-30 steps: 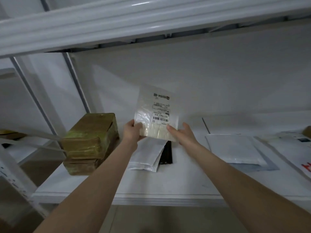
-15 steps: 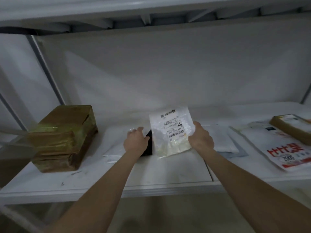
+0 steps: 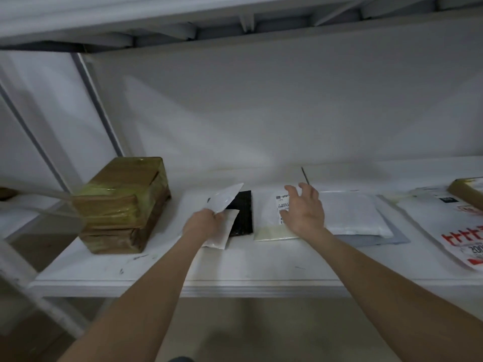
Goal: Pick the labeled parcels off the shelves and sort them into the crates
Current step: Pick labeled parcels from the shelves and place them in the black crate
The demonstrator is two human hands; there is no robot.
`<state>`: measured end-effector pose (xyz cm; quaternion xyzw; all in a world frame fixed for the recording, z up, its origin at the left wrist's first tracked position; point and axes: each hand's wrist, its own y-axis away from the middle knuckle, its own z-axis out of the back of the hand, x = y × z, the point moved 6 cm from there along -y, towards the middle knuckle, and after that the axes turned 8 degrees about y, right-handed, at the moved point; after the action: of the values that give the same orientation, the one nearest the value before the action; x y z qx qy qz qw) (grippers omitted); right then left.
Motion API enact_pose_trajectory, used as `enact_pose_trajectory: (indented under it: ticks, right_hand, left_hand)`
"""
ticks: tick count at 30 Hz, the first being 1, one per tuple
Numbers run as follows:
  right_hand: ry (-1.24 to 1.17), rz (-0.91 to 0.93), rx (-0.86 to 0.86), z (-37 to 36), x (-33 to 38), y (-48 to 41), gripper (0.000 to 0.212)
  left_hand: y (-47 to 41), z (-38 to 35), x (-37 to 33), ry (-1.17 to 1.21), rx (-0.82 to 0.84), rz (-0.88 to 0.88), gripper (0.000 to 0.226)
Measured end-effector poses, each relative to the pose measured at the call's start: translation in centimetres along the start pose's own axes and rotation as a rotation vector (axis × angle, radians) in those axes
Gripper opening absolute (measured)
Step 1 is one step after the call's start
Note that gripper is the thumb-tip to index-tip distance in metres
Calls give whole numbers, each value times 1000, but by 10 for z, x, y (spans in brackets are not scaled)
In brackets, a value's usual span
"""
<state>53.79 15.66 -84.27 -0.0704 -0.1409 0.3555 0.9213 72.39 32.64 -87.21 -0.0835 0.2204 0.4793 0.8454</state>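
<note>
A clear labeled pouch (image 3: 269,226) lies flat on the white shelf (image 3: 235,259), label up. My right hand (image 3: 304,209) hovers over it with fingers spread and holds nothing. My left hand (image 3: 206,224) pinches the corner of a white mailer (image 3: 226,197) and tilts it up. Under it lie a second white mailer (image 3: 223,231) and a black flat parcel (image 3: 241,214).
Two stacked brown taped boxes (image 3: 122,202) stand at the left. To the right lie a white padded mailer (image 3: 350,212) on a grey one, a large printed envelope (image 3: 454,231) with red marks, and a brown box (image 3: 467,190) at the far right edge. A shelf board hangs overhead.
The labeled pouch went from both hands down to the shelf and my right hand let go. My left hand took hold of the white mailer and raised it.
</note>
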Motion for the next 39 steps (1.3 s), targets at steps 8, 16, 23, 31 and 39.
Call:
enact_pose_trajectory:
  ticks: [8, 16, 23, 31, 39]
  right_hand:
    - [-639, -55, 140, 7, 52, -6, 74]
    - [-1108, -264, 197, 3, 27, -2, 19]
    - [-901, -317, 60, 7, 1, -2, 27]
    - [-245, -308, 217, 3, -48, 3, 38]
    - [-69, 75, 11, -1, 23, 6, 53]
  left_hand:
    - [3, 82, -17, 961, -327, -67, 30]
    - [7, 28, -33, 1306, 122, 39, 15]
    - [13, 15, -40, 1189, 87, 17, 16]
    - [9, -3, -12, 157, 57, -97, 90]
    - [8, -2, 3, -79, -34, -113, 27]
